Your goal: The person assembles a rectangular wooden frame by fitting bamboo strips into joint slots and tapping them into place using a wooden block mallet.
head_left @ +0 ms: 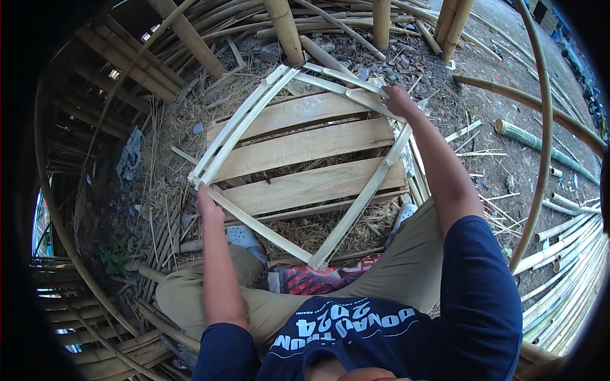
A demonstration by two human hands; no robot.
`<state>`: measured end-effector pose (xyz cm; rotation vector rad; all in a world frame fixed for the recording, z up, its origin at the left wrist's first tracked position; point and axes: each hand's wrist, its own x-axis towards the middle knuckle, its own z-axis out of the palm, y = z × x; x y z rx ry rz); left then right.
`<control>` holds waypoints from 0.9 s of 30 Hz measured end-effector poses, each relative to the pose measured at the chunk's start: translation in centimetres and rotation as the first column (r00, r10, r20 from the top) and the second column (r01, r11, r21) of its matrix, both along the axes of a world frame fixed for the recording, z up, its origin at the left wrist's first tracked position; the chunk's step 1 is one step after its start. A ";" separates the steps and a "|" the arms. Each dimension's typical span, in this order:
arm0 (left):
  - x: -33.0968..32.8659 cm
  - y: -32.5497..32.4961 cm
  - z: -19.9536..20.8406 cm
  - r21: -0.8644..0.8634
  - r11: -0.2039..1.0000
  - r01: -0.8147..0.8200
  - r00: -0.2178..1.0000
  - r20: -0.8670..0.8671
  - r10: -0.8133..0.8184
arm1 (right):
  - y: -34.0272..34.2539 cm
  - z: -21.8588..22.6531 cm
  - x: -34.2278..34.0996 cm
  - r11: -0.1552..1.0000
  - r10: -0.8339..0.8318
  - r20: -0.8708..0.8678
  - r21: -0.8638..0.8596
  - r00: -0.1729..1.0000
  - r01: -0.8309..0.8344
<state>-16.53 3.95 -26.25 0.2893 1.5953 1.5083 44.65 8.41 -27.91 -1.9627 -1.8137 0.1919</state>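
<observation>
A four-sided frame of pale split-bamboo strips is held tilted over a low slatted wooden platform. My left hand is closed on the frame's left corner, where the doubled left strips meet the near strip. At the far right corner my right hand grips a strip end; its fingertips are partly hidden. The frame's near corner points toward me, between my knees.
Bamboo posts and stacked poles stand beyond the platform. A curved bamboo pole arches at the right, above cut bamboo lengths. Straw and offcuts litter the ground. A red printed sack lies between my feet.
</observation>
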 end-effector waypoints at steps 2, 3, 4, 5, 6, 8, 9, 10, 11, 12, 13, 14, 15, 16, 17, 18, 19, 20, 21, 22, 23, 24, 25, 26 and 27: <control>0.3 -0.4 0.9 -0.069 0.997 -0.021 0.997 -0.070 0.017 | 1.1 -0.5 -0.3 0.997 0.061 0.052 -0.042 0.997 -0.059; -0.3 -0.7 1.2 -0.134 0.990 -0.049 0.990 -0.138 0.030 | 1.3 -0.7 -0.8 0.996 0.082 0.044 -0.046 0.996 -0.080; -1.7 -0.7 0.5 -0.177 0.984 0.008 0.971 -0.234 -0.050 | 1.3 -0.8 -1.1 0.997 0.075 0.104 -0.017 0.992 -0.074; -2.4 -0.6 0.5 -0.245 0.968 0.046 0.949 -0.291 -0.119 | 1.6 -0.8 -1.5 0.997 0.075 0.161 0.015 0.984 -0.079; -2.5 -0.6 0.7 -0.264 0.960 0.090 0.938 -0.300 -0.171 | 1.7 -0.5 -1.4 0.999 0.044 0.164 -0.026 0.985 -0.040; -4.6 -1.4 0.9 -0.284 0.951 0.126 0.928 -0.305 -0.214 | 1.6 0.4 -3.2 0.995 0.028 0.197 -0.104 0.980 -0.007; -6.0 -1.8 0.8 -0.273 0.952 0.137 0.932 -0.290 -0.217 | 1.5 1.1 -4.3 0.991 0.028 0.240 -0.132 0.970 0.004; -5.1 -2.0 1.1 -0.282 0.927 0.248 0.904 -0.277 -0.326 | 1.4 1.2 -2.4 0.992 0.026 0.253 -0.126 0.967 0.006; -5.4 -2.0 1.3 -0.280 0.930 0.238 0.910 -0.271 -0.314 | 1.5 1.3 -1.4 0.993 0.032 0.259 -0.119 0.965 -0.001; -6.3 -2.2 1.5 -0.317 0.900 0.299 0.896 -0.231 -0.379 | 1.7 1.6 -2.4 0.992 0.058 0.256 -0.122 0.965 -0.028; -7.2 -2.5 1.8 -0.350 0.864 0.362 0.877 -0.188 -0.443 | 1.6 2.1 -2.9 0.986 0.051 0.251 -0.167 0.967 -0.009; -7.6 -2.7 1.9 -0.397 0.845 0.357 0.852 -0.233 -0.469 | 1.4 2.6 -3.4 0.977 0.038 0.253 -0.212 0.967 0.017; -8.0 -2.9 2.1 -0.399 0.849 0.345 0.859 -0.231 -0.458 | 1.3 3.0 -4.1 0.977 0.052 0.254 -0.215 0.966 0.003; -8.5 -2.9 2.5 -0.436 0.804 0.403 0.814 -0.230 -0.533 | 1.1 3.4 -4.7 0.988 0.016 0.332 -0.149 0.943 0.035; -8.3 -3.0 2.9 -0.473 0.748 0.466 0.761 -0.216 -0.611 | 0.5 3.8 -4.9 0.994 -0.029 0.413 -0.084 0.910 0.070; -8.1 -2.9 2.7 -0.500 0.740 0.450 0.752 -0.235 -0.616 | -0.1 3.9 -5.5 0.998 -0.059 0.464 0.028 0.884 0.052; -8.2 -2.4 2.9 -0.512 0.742 0.434 0.731 -0.281 -0.622 | -0.3 4.3 -6.0 0.999 -0.050 0.474 0.009 0.879 0.051; -8.7 -2.0 2.5 -0.507 0.743 0.437 0.733 -0.279 -0.621 | -0.4 5.1 -7.1 0.995 -0.016 0.419 0.095 0.908 -0.026; -9.3 -2.0 2.2 -0.504 0.747 0.433 0.736 -0.281 -0.616 | -0.8 5.8 -8.8 0.977 0.028 0.358 0.186 0.933 -0.100; -9.5 -1.9 2.2 -0.510 0.741 0.436 0.741 -0.263 -0.617 | -1.8 6.6 -11.2 0.959 0.150 0.211 0.208 0.966 -0.195; -9.7 -2.0 2.6 -0.536 0.687 0.491 0.730 -0.178 -0.660 | -3.2 7.7 -14.3 0.927 0.274 0.060 0.249 0.960 -0.280; -10.1 -2.4 2.9 -0.559 0.628 0.542 0.713 -0.089 -0.695 | -5.1 8.9 -17.5 0.909 0.387 0.008 0.167 0.922 -0.383; -10.3 -2.5 3.1 -0.560 0.628 0.541 0.720 -0.078 -0.690 | -7.1 10.4 -20.7 0.870 0.489 -0.050 0.096 0.871 -0.483; -10.3 -2.8 3.1 -0.562 0.625 0.542 0.700 -0.111 -0.706 | -9.2 11.9 -23.9 0.837 0.541 -0.081 -0.048 0.837 -0.546; -9.9 -3.0 3.2 -0.560 0.619 0.550 0.673 -0.140 -0.726 | -11.4 12.8 -26.3 0.784 0.580 -0.115 -0.191 0.807 -0.591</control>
